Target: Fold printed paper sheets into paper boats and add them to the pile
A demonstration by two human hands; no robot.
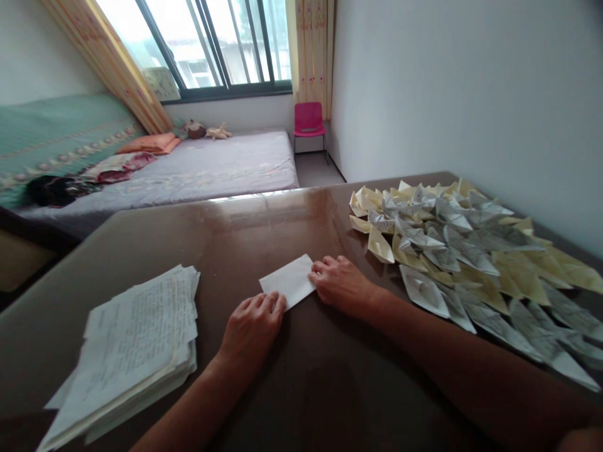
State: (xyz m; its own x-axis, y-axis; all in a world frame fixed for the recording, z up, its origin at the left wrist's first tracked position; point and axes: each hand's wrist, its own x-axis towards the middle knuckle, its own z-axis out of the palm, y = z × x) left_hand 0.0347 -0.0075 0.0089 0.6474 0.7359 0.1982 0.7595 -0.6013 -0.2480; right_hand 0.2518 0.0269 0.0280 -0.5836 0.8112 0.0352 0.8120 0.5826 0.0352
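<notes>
A small folded sheet of white paper (288,280) lies at a slant on the brown table (264,232). My left hand (257,323) is closed on its near left corner, fingers bent over the edge. At the right end, my right hand (340,282) grips the same paper with curled fingers. Both thumbs are mostly hidden. Left of my left hand is a stack of written paper sheets (136,339), its edges uneven. Beyond my right forearm spreads a pile of folded paper boats (452,251), some white and some cream.
The table's far edge meets a bed (245,160) with a lilac sheet, and a white wall (447,94) runs along the right. A pink chair (309,120) stands in the far corner, by the window (226,44) and curtains (313,50).
</notes>
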